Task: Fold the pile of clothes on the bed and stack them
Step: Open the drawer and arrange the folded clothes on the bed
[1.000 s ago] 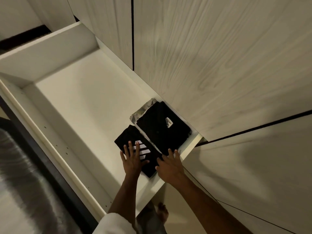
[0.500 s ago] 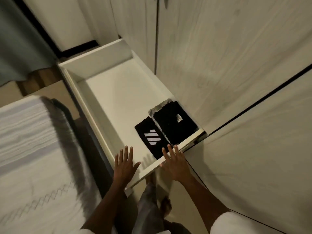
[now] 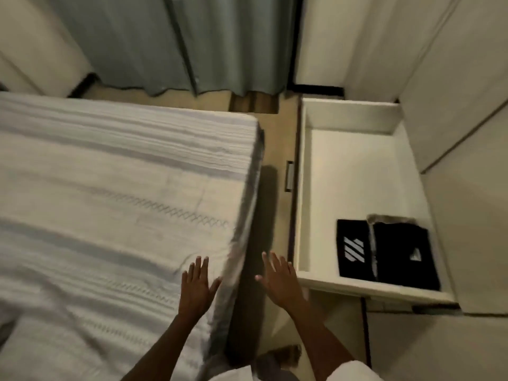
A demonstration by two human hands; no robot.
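Observation:
Two folded black garments lie side by side in the near right corner of an open white drawer [image 3: 346,171]. The left one [image 3: 353,248] shows white diagonal stripes. The right one [image 3: 404,257] carries a small pale triangle and sits on a grey piece that peeks out behind it. My left hand [image 3: 196,284] hovers with spread fingers over the bed's right edge, holding nothing. My right hand [image 3: 280,279] is spread over the dark gap between the bed and the drawer, also holding nothing. No loose clothes show on the visible part of the bed.
The bed [image 3: 110,202], under a white striped cover, fills the left half. A grey-green curtain [image 3: 178,42] hangs at the far side. Pale wardrobe doors [image 3: 453,105] rise behind and right of the drawer. A narrow floor strip [image 3: 277,149] separates bed and drawer.
Both hands left the striped black garment and the drawer's front corner and drew back left. My view swung from the drawer toward the bed.

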